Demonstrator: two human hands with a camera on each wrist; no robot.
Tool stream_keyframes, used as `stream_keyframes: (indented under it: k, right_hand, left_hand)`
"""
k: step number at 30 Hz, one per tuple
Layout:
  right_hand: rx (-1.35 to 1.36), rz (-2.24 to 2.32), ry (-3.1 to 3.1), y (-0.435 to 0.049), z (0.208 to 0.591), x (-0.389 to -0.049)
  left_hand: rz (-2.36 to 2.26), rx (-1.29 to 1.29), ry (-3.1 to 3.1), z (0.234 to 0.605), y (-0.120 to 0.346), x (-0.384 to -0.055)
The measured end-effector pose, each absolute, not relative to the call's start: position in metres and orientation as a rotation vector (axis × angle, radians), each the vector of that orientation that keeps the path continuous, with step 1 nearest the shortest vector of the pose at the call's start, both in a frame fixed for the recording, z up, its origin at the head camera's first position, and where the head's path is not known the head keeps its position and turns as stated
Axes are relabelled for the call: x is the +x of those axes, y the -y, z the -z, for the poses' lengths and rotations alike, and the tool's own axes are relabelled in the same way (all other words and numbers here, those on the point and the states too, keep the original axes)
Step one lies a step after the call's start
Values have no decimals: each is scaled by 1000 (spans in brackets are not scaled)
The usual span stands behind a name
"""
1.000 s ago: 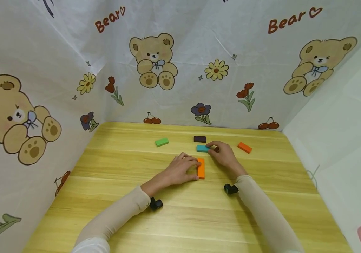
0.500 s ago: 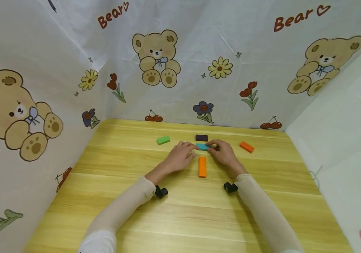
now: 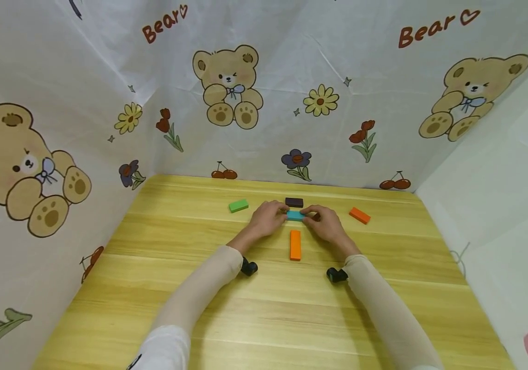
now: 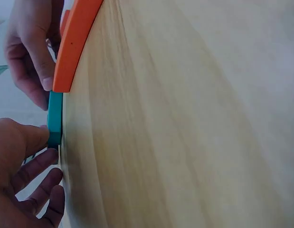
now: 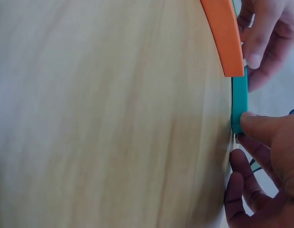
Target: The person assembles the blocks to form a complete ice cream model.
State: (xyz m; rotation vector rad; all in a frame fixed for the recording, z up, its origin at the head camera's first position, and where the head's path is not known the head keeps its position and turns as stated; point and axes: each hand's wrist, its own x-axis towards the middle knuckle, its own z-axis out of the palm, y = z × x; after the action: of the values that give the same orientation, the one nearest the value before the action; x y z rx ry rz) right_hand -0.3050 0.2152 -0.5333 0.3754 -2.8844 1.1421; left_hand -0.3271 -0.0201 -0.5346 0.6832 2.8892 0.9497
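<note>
A teal rectangular block (image 3: pixel 295 216) lies crosswise on the wooden table between the two hands. At its left end the left hand (image 3: pixel 266 218) pinches it with thumb and index finger; the left wrist view shows that thumb on the near face of the block (image 4: pixel 55 118), other fingers loosely bent. The right hand (image 3: pixel 325 223) pinches the right end, its thumb against the block (image 5: pixel 239 102) in the right wrist view. Nearer the person, an orange block (image 3: pixel 295 245) lies lengthwise, apart from both hands. Just behind the teal block is a dark purple block (image 3: pixel 294 202).
A green block (image 3: pixel 238 205) lies back left, and an orange-red block (image 3: pixel 360 215) lies at an angle to the right. A cloth wall (image 3: pixel 264 154) printed with bears stands at the table's (image 3: pixel 282 318) back edge. Black wrist cameras (image 3: pixel 336 275) hang under both sleeves.
The left hand has left the orange block, moved forward and taken hold of the teal block's left end. The right hand stays at the teal block's right end.
</note>
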Motion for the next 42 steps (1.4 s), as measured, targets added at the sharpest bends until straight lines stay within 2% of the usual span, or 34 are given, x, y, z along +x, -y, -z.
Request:
stream_keyframes:
  k: [24, 42]
  right_hand:
    - [376, -1169, 2883, -213, 532, -298]
    - [430, -1175, 2871, -219, 534, -288]
  left_hand:
    - [-1009, 624, -2900, 535, 20, -322]
    - [-934, 740, -2914, 535, 25, -314]
